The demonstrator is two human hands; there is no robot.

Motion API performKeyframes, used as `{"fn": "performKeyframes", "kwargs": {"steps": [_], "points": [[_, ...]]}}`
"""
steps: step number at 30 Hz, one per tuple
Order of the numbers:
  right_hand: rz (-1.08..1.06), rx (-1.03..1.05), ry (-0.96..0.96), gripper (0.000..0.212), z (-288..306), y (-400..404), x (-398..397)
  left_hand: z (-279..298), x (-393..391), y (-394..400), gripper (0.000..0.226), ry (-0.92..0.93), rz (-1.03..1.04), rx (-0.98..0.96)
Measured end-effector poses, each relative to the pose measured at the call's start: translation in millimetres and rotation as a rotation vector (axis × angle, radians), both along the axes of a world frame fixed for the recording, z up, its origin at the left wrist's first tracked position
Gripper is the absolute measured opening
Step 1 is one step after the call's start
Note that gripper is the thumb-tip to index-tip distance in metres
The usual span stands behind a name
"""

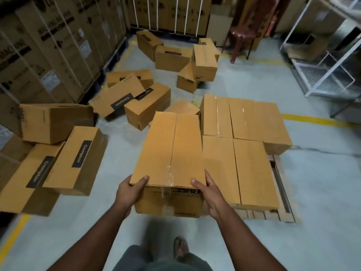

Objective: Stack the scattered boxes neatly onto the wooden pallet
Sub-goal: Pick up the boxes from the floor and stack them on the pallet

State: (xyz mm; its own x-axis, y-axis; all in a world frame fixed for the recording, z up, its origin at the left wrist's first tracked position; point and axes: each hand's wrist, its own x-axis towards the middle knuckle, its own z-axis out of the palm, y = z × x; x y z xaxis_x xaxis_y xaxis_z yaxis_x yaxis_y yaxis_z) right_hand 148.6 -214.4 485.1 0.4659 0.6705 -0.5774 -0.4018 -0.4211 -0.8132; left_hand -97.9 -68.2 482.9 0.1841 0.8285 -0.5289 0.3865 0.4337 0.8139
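I hold a long brown cardboard box (172,149) in front of me, lengthwise, above the floor. My left hand (130,189) grips its near left corner, thumb on top. My right hand (208,187) grips the near right corner the same way. Just right of the box lies the wooden pallet (281,194), with several brown boxes (246,133) laid flat on it side by side. The carried box hangs beside the left edge of that layer. More boxes lie scattered on the floor at the left (74,159), in the middle (136,98) and at the back (175,55).
Tall strapped appliance cartons (45,47) line the left wall. A dark red plastic chair (246,34) stands at the back. A white wire rack (324,61) fills the right side. A yellow line (312,119) crosses the grey floor. My foot in a sandal (180,249) is below the box.
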Motion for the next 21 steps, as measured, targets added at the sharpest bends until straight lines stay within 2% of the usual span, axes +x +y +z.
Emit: {"fn": "performKeyframes", "kwargs": {"steps": [7,11,14,19,21], "points": [[-0.05,-0.021,-0.057,0.102,9,-147,11,-2,19,-136,0.028,-0.126,-0.028,-0.009],[-0.06,-0.087,-0.073,0.104,6,-229,6,-23,13,-215,0.041,-0.161,-0.035,-0.032],[-0.046,-0.092,-0.059,0.096,1,-280,6,-36,12,-270,0.048,-0.178,-0.044,-0.039],[-0.083,-0.089,-0.051,0.089,4,-355,27,-28,42,-337,0.031,-0.189,-0.069,-0.064],[-0.088,-0.083,-0.039,0.09,9,-384,50,-21,66,-358,0.035,-0.2,-0.12,-0.058]]}}
